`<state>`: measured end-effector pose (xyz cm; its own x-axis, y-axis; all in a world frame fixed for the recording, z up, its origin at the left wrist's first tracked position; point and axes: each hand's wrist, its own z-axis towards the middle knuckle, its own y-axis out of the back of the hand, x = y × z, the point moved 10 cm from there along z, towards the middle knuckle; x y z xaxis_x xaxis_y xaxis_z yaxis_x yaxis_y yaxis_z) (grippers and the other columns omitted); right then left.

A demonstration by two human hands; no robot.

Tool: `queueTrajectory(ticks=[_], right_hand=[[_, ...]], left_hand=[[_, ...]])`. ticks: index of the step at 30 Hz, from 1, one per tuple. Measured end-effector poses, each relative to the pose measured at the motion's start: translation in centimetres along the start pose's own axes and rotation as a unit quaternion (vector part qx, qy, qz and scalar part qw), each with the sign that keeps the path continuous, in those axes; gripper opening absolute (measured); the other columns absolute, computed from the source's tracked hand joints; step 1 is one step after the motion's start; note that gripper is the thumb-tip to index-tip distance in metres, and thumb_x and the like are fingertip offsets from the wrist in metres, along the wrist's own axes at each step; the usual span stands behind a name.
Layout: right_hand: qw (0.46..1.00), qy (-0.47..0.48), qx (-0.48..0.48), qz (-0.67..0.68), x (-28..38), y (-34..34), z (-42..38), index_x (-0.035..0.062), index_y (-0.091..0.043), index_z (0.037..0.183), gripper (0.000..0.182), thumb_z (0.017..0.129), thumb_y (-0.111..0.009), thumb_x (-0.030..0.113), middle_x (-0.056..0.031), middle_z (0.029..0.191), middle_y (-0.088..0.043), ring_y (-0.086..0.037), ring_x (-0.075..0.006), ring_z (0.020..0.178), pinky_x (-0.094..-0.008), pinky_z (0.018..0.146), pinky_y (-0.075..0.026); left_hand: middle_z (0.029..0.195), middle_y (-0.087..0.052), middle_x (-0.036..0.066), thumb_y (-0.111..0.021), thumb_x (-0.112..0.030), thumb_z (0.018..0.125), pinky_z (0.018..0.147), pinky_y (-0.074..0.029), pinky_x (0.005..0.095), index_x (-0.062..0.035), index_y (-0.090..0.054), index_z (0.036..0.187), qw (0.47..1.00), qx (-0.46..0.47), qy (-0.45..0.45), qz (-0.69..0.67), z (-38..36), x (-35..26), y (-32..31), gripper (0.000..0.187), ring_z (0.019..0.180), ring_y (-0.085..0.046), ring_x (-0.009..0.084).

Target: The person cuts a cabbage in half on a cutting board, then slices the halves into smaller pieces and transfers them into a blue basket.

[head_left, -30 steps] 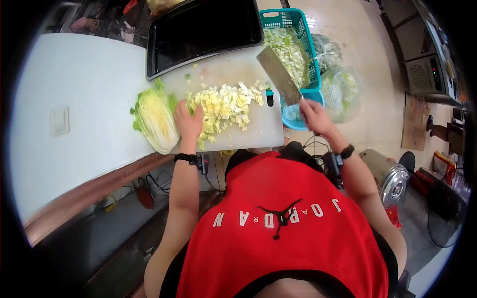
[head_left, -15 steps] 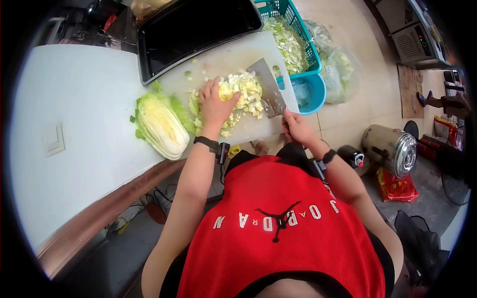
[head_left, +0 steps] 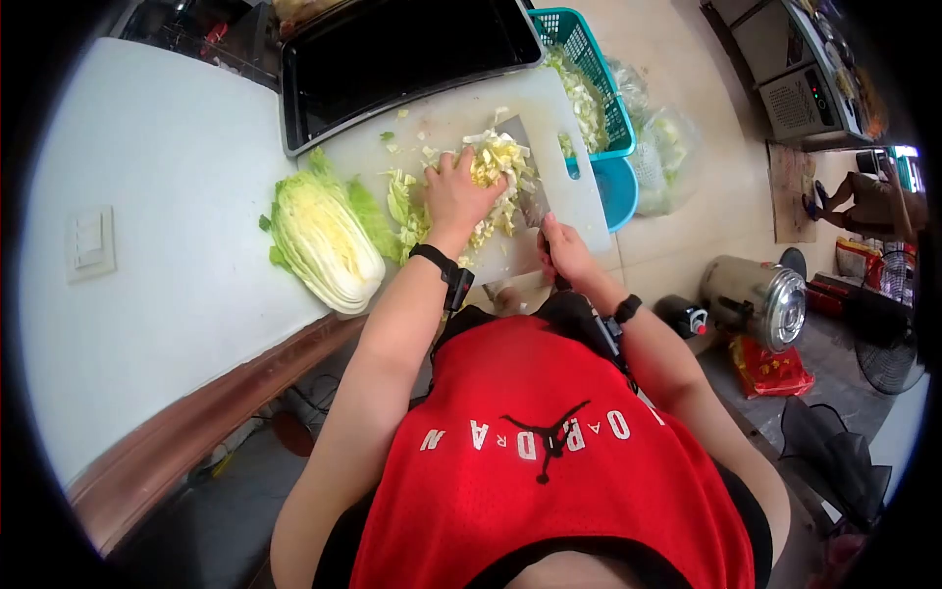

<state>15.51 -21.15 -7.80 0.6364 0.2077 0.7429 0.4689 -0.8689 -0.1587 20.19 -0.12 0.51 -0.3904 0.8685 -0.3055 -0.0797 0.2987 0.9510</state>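
Observation:
My left hand (head_left: 459, 201) presses on a heap of chopped napa cabbage (head_left: 503, 160), its fingers spread over the near pieces. On the heap's right side stands a broad cleaver blade (head_left: 533, 196), partly covered by the cabbage. The cleaver's handle is gripped in my right hand (head_left: 566, 247), which hides most of it. Underneath is a white cutting board (head_left: 579, 201) with a slot near its right edge. A cut piece of napa cabbage (head_left: 329, 240) lies left of my left hand, pale inner leaves facing up.
A black tray (head_left: 392, 74) sits behind the board. To the right, a green basket (head_left: 616, 123) holds cut cabbage, beside a blue tub (head_left: 618, 191) and a plastic bag (head_left: 667, 162). A metal pot (head_left: 751, 294) is farther right. Another person's legs (head_left: 844, 191) show at the far right.
The cleaver has moved left over the board, against the chopped cabbage. My left hand has shifted right, and the heap between is narrower and taller. The whole view has shifted slightly.

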Motion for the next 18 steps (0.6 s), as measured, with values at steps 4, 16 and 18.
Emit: queueTrajectory(ticks=[4,16,18], right_hand=[[1.000,-0.004,0.009,-0.009,0.1,0.2,0.5,0.0063,-0.050,0.079,0.057,0.109,-0.034,0.052,-0.0045,0.057,-0.047,-0.045,-0.0159,0.040,-0.0324,0.039,-0.039],[0.996,-0.012,0.092,0.014,6.0,2.5,0.8,0.0072,-0.048,0.079,0.056,0.109,-0.036,0.053,-0.0033,0.057,-0.043,-0.042,-0.0153,0.042,-0.0320,0.040,-0.038],[0.995,-0.009,0.094,0.013,7.3,3.3,0.8,0.0073,-0.048,0.078,0.056,0.108,-0.037,0.053,-0.0032,0.057,-0.042,-0.042,-0.0151,0.042,-0.0319,0.040,-0.037]], left_hand=[[0.131,-0.057,0.014,-0.072,-0.058,0.077,0.092,-0.052,0.0519,-0.0136,-0.062,0.136,1.000,-0.002,-0.006,0.003,0.5,0.0,0.2,0.074,0.117,-0.054,0.0389],[0.119,-0.063,0.012,-0.073,-0.057,0.076,0.087,-0.053,0.0501,-0.0115,-0.069,0.125,0.995,-0.101,0.002,0.007,2.5,-3.2,3.7,0.067,0.108,-0.059,0.0368],[0.119,-0.063,0.011,-0.073,-0.057,0.076,0.086,-0.053,0.0499,-0.0114,-0.069,0.124,0.994,-0.109,0.010,0.015,3.1,-4.1,4.3,0.067,0.108,-0.060,0.0364]])
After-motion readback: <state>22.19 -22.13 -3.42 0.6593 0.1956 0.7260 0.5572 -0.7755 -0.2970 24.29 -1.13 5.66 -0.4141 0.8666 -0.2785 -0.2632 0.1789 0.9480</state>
